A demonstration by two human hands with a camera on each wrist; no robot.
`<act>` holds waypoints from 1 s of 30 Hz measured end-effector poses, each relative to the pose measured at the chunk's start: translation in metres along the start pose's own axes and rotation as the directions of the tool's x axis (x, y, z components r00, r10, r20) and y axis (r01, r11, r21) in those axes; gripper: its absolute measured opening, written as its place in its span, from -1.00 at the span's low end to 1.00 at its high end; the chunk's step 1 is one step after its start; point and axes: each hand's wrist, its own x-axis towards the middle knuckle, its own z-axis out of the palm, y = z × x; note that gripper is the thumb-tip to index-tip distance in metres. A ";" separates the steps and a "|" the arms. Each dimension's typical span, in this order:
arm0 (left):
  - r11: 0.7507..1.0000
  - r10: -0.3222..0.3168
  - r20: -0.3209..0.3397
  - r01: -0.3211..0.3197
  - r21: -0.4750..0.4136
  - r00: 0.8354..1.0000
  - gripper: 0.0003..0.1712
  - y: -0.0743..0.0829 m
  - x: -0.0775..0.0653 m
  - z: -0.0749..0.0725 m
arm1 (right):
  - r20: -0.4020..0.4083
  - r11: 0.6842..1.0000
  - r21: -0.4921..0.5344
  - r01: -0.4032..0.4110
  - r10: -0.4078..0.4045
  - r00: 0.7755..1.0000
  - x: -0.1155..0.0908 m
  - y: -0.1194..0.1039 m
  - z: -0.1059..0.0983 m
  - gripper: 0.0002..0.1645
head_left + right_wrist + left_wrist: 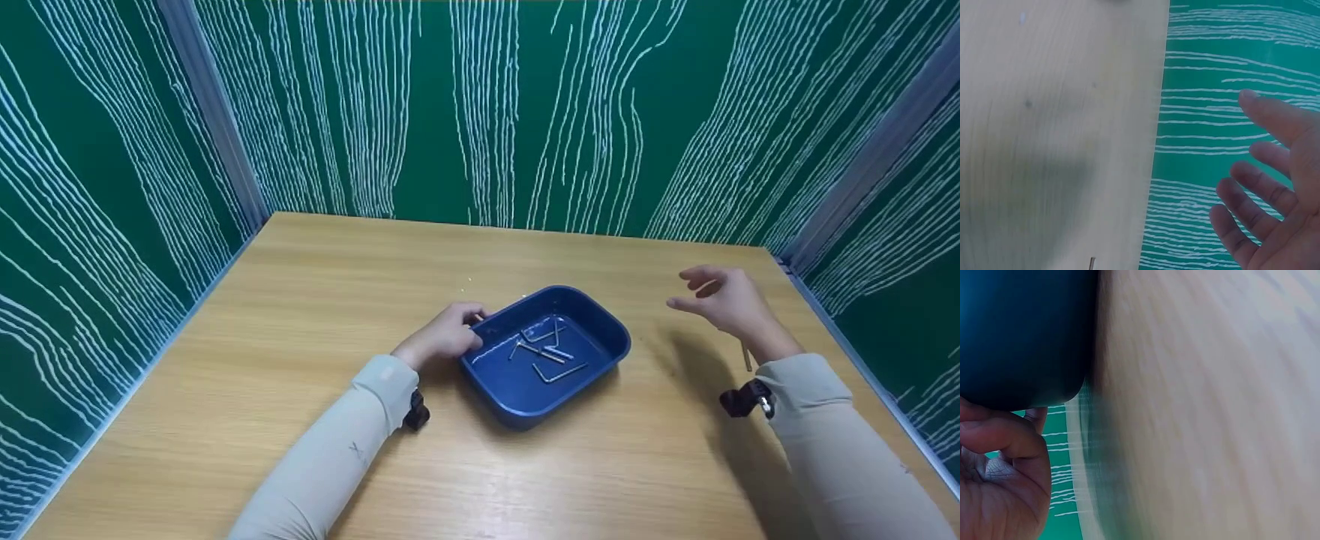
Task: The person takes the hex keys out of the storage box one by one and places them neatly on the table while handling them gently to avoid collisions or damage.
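Observation:
My left hand grips the left rim of a dark blue plastic tray, which sits near the middle of the table. In the left wrist view the curled fingers are up against the tray's end. Several L-shaped metal hex keys lie loosely on the tray's floor, some crossing each other. Off to the tray's right, my right hand is raised over the table with nothing in it. Its fingers are spread and slightly bent in the right wrist view.
A thin metal rod lies on the wooden table by the right wrist, partly hidden behind it. Small light specks dot the wood beyond the tray. Green walls with white wavy lines enclose the back and sides.

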 end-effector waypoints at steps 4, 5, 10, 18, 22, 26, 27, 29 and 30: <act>1.000 0.011 0.002 -0.011 0.010 1.000 -0.55 0.000 0.001 0.000 | 0.018 1.000 -0.004 0.027 -0.027 0.999 0.000 -0.009 0.003 -0.19; 1.000 0.010 0.003 -0.010 0.011 1.000 -0.55 0.000 0.001 0.000 | 0.027 1.000 -0.001 0.028 -0.028 0.999 0.000 -0.011 0.003 -0.19; 0.999 0.002 0.008 -0.002 0.033 1.000 -0.56 0.000 0.000 0.000 | 0.045 0.998 -0.013 0.068 -0.068 0.997 -0.003 -0.021 0.007 -0.19; 0.999 -0.012 0.007 0.012 0.040 1.000 -0.58 0.000 0.000 0.000 | 0.026 0.969 -0.032 0.244 -0.243 0.970 -0.008 -0.033 0.016 -0.34; 0.999 -0.008 0.007 0.007 0.036 1.000 -0.60 -0.001 0.000 0.000 | 0.045 0.948 -0.022 0.316 -0.315 0.948 -0.008 -0.037 0.023 -0.40; 0.999 -0.005 0.007 0.004 0.039 1.000 -0.59 -0.001 0.000 0.000 | 0.059 0.931 -0.017 0.365 -0.363 0.930 -0.009 -0.043 0.030 -0.44; 0.999 -0.004 0.009 0.004 0.040 1.000 -0.58 0.000 0.000 0.000 | 0.056 0.923 -0.015 0.384 -0.383 0.922 -0.010 -0.045 0.032 -0.44; 0.999 -0.009 0.011 0.008 0.043 1.000 -0.57 0.000 0.000 0.000 | 0.044 0.907 -0.011 0.420 -0.420 0.907 -0.010 -0.048 0.036 -0.47; 0.999 -0.010 0.010 0.010 0.046 1.000 -0.57 0.001 0.000 -0.001 | 0.038 0.898 -0.011 0.441 -0.440 0.897 -0.010 -0.049 0.038 -0.48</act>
